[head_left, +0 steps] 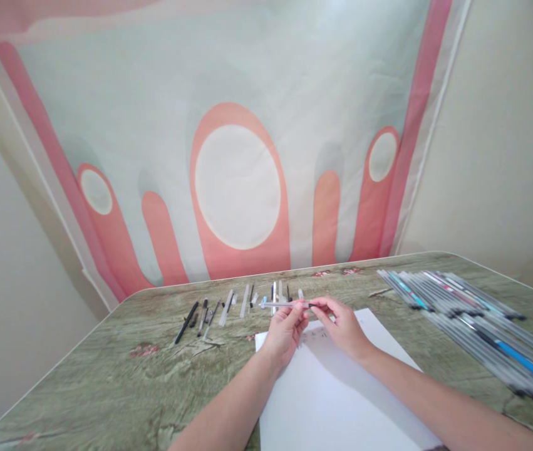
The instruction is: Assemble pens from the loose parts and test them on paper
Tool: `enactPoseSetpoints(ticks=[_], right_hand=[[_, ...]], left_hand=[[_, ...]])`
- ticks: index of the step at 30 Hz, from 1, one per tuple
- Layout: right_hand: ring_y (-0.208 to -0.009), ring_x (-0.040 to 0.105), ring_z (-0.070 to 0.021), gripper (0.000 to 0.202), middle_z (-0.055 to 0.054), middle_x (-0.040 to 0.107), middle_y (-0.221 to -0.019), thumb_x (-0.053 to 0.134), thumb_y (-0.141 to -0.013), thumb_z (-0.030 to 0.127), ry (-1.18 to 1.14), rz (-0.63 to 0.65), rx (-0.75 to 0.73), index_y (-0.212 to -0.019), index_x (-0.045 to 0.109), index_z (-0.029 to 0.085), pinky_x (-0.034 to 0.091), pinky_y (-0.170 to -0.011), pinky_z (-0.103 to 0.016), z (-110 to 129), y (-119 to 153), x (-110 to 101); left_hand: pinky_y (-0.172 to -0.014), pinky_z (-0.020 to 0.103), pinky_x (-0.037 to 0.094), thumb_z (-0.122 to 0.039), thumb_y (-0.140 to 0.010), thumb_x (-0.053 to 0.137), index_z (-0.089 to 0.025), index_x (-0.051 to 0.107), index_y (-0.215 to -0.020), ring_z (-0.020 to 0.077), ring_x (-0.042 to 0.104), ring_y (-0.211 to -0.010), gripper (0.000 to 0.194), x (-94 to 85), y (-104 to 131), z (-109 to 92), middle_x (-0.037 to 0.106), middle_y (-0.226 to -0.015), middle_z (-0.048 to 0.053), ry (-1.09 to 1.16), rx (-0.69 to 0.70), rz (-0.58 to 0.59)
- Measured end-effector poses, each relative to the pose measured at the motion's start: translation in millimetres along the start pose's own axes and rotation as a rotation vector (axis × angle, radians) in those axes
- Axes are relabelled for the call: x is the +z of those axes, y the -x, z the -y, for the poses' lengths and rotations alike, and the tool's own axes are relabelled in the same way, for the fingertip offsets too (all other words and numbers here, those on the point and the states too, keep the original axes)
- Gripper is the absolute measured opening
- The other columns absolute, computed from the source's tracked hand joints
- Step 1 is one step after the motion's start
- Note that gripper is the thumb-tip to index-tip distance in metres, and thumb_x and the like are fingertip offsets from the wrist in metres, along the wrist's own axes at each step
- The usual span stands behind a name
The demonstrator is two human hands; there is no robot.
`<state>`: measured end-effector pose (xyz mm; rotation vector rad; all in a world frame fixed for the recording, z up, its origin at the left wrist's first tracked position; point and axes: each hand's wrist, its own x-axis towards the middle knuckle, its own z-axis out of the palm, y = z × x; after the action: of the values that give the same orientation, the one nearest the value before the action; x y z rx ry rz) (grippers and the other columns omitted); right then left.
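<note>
A slim pen with a clear barrel (279,305) lies sideways in the air above the far edge of the paper. My left hand (285,332) is closed around its middle, thumb on top. At its dark right end, my right hand (340,324) pinches with thumb and fingertips; whether that end is a cap or the pen's tip is too small to tell. Beneath both hands is a white sheet of paper (336,401) with a few small dark marks near its top, partly covered by my forearms.
Behind and left of my hands lie loose pen parts, among them a black pen (186,322) and a clear tube (225,309). To the right, many clear pens (439,294) lie in rows, with a blue-barrelled one (524,360) among them. The wood-patterned table (120,388) meets a printed backdrop (238,263).
</note>
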<state>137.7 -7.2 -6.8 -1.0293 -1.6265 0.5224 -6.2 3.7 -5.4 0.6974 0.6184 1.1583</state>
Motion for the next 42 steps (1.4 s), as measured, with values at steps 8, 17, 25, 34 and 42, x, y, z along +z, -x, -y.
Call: enactPoseSetpoints(ticks=[8,17,25,34,42], right_hand=[[-0.075,0.058,-0.0154,0.019,-0.004,0.063,-0.085,0.047,-0.082,0.031,0.043,-0.005,-0.028,-0.090,0.061,0.020,0.046,-0.066,-0.027,1.4,0.8,-0.7],[-0.074,0.057,-0.0155,0.021,-0.005,0.062,-0.086,0.046,-0.083,0.034,0.070,-0.010,-0.005,-0.091,0.060,0.020,0.045,-0.059,-0.024,1.7,1.7,-0.5],[-0.073,0.057,-0.0163,0.022,-0.005,0.062,-0.084,0.043,-0.085,0.034,0.145,-0.006,-0.093,-0.090,0.060,0.021,0.045,-0.063,-0.027,0.4,3.0,-1.0],[-0.075,0.058,-0.0168,0.020,-0.005,0.063,-0.082,0.043,-0.085,0.033,0.275,-0.021,-0.165,-0.089,0.060,0.022,0.044,-0.067,-0.027,-1.7,4.2,-2.9],[-0.070,0.057,-0.0159,0.023,-0.004,0.061,-0.074,0.040,-0.086,0.033,0.341,-0.008,-0.168,-0.082,0.058,0.021,0.042,-0.063,-0.026,-2.5,4.8,-3.1]], left_hand=[[-0.064,0.014,0.046,-0.025,-0.068,0.068,-0.013,0.063,-0.092,0.0043,0.055,-0.063,0.027,-2.9,-0.9,1.6,0.062,-0.078,0.003,-0.045,0.017,0.035],[-0.059,0.015,0.045,-0.024,-0.065,0.070,-0.011,0.064,-0.092,0.0036,0.052,-0.057,0.030,-6.7,-3.6,3.3,0.062,-0.072,0.003,-0.030,0.017,0.022],[-0.059,0.014,0.043,-0.026,-0.064,0.070,-0.011,0.066,-0.086,0.0027,0.051,-0.057,0.027,-4.8,-2.5,2.3,0.063,-0.075,0.004,-0.059,-0.001,0.003],[-0.057,0.013,0.043,-0.026,-0.062,0.072,-0.010,0.066,-0.081,0.0027,0.051,-0.055,0.025,-3.8,-1.6,1.3,0.063,-0.074,0.003,-0.071,0.002,-0.017],[-0.058,0.013,0.045,-0.023,-0.064,0.071,-0.010,0.066,-0.083,0.0025,0.052,-0.055,0.024,-3.8,-1.1,0.2,0.063,-0.075,0.004,-0.054,-0.033,-0.007]])
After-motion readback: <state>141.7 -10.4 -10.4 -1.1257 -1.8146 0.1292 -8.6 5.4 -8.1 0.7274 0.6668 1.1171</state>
